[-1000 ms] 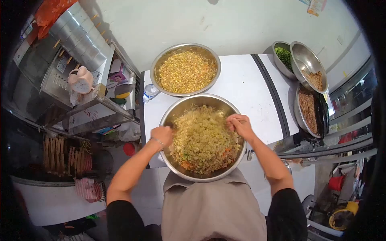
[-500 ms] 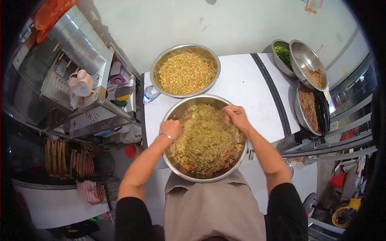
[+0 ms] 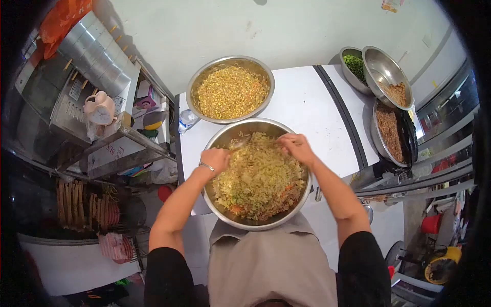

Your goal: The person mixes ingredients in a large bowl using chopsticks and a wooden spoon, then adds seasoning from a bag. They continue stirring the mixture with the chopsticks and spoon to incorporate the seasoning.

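Observation:
A large steel bowl (image 3: 205,197) stands at the near edge of the white table, against my apron. Inside it lies a loose mix of yellow-green rice (image 3: 261,171), with browner bits and orange shreds along the lower edge. My left hand (image 3: 216,158) is closed at the bowl's left side, around what looks like a metal spoon (image 3: 239,141) dipping into the rice. At the upper right of the bowl my right hand (image 3: 297,148) is closed in a pinch over the rice. A thin utensil seems to be in it, but its kind is blurred.
Behind stands a second steel bowl (image 3: 190,97) of yellow chopped filling. Bowls of greens (image 3: 354,66) and brown mince (image 3: 389,133) are at right, a tilted bowl (image 3: 378,64) resting over them. A shelf (image 3: 146,143) with a pink clock (image 3: 100,108) stands left.
The rice in the bowl has been shifted about, showing more of the metal utensil near my left hand. Both hands have moved slightly to the left, and the whole view has shifted a little.

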Demonstrator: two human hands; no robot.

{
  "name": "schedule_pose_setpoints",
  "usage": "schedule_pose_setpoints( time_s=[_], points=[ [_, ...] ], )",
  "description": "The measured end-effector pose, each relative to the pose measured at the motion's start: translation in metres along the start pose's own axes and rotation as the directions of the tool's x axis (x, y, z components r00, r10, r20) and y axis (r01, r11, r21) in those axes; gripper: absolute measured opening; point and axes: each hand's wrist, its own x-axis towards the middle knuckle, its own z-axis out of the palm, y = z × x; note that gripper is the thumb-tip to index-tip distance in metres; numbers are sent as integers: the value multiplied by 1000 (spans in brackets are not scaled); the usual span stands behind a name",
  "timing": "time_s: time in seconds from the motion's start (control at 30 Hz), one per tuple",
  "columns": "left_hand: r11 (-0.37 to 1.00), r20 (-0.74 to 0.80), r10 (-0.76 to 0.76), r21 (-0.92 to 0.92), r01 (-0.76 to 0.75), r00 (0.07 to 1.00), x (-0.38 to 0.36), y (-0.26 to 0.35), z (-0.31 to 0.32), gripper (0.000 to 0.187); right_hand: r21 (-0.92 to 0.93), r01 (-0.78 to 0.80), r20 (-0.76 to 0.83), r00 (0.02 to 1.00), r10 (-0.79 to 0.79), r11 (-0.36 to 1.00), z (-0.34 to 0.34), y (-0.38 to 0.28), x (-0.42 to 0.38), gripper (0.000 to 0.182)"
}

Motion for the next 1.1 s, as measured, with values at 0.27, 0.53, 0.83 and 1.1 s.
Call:
schedule_pose_setpoints(
  time_s=[0.27,0.53,0.83,1.1],
  points=[
    [999,158,38,-19,-35,987,-82,5,-125,23,-147,275,332,918,-215,950,-46,-88,-63,20],
    [941,299,-226,-178,287,927,-59,-1,-13,25,226,-191,-83,973,214,955,-4,21,-43,20],
    [943,173,-82,-305,133,981,-59,15,-81,22,33,-135,31,990,134,990,19,-73,-50,24],
    [973,382,-230,61,224,895,-87,-12,-79,27,-189,-73,-17,997,71,979,-38,-42,-79,22]
  ],
)
